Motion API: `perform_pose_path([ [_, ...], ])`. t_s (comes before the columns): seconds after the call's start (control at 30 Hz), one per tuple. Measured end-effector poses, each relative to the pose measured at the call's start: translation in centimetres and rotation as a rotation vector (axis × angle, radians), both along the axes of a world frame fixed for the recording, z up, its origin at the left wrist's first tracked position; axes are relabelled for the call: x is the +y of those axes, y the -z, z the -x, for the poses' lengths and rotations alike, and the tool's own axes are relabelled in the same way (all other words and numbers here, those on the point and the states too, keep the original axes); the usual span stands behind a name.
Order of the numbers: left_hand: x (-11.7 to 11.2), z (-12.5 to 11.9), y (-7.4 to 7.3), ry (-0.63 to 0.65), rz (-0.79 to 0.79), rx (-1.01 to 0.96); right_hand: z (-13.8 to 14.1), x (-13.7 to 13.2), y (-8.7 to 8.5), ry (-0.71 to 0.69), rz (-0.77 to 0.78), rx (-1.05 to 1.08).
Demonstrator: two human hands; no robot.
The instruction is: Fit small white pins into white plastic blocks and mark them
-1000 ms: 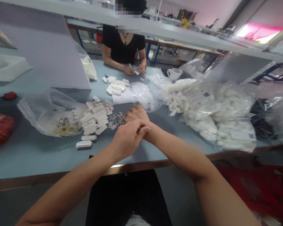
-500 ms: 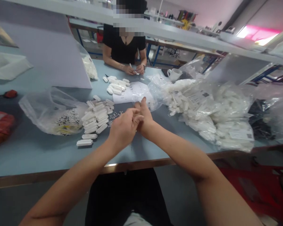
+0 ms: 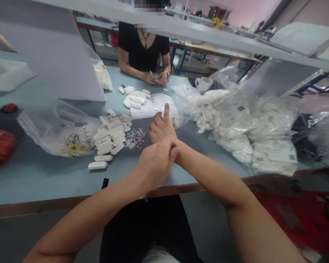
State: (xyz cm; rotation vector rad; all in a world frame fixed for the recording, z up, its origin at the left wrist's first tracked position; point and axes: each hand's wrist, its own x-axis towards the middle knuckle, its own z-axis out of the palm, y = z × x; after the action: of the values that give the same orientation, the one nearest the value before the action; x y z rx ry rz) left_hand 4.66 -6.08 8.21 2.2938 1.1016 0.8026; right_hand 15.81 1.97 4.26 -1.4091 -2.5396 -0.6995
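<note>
My left hand (image 3: 157, 162) is wrapped round my right wrist, its fingers closed on it. Beyond it, my right hand (image 3: 162, 128) is held over the table with the thumb up and the fingers loosely apart; no object shows in it. Left of my hands lies a scatter of tiny white pieces (image 3: 135, 138). Next to that is a heap of white oblong plastic cases (image 3: 112, 133), with two more cases (image 3: 98, 165) lying nearer the front edge.
A clear bag (image 3: 55, 135) of small black-and-white pieces lies at left. Bulging plastic bags of white parts (image 3: 249, 131) crowd the right. Across the table a co-worker (image 3: 145, 51) handles something small near more white cases (image 3: 135, 98), a paper sheet (image 3: 150, 107) and a mug (image 3: 203, 84).
My left hand has slid back from my right hand's fingers to grip the wrist. My right hand's fingers have opened out, and the scattered tiny pieces show more fully.
</note>
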Motion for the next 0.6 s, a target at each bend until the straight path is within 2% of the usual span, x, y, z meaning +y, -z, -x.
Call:
perform_pose_path([
  [0.07, -0.1, -0.1, 0.1, 0.039, -0.043, -0.013, -0.1, 0.0, -0.3, 0.017, 0.011, -0.062],
  [0.2, 0.0, -0.3, 0.4, -0.13, -0.02, -0.042, -0.2, -0.2, -0.8, 0.074, -0.03, -0.156],
  [0.27, -0.6, -0.5, 0.3, -0.072, -0.005, -0.084, -0.2, -0.4, -1.3, 0.074, -0.027, -0.166],
  [0.37, -1.4, -0.5, 0.2, 0.124, 0.059, -0.123, -0.5, -0.8, -2.4, 0.089, 0.048, -0.117],
  [0.43, -0.7, 0.0, 0.2, 0.146, 0.177, -0.206, -1.0, -0.9, -3.2, 0.147, 0.083, -0.053],
  [0.47, 0.3, 0.4, 0.3, 0.085, 0.257, -0.29, -1.3, -0.9, -3.4, 0.168, 0.089, -0.01],
  [0.5, 1.6, 0.9, 0.5, -0.032, 0.338, -0.438, -1.7, -0.9, -3.6, 0.18, 0.082, 0.026],
  [0.57, 4.5, 1.9, 1.3, -0.214, 0.566, -0.86, -2.3, -1.0, -3.3, 0.166, 0.059, 0.098],
  [0.6, 5.9, 2.3, 1.8, -0.227, 0.737, -1.036, -2.5, -1.1, -2.9, 0.147, 0.045, 0.136],
])
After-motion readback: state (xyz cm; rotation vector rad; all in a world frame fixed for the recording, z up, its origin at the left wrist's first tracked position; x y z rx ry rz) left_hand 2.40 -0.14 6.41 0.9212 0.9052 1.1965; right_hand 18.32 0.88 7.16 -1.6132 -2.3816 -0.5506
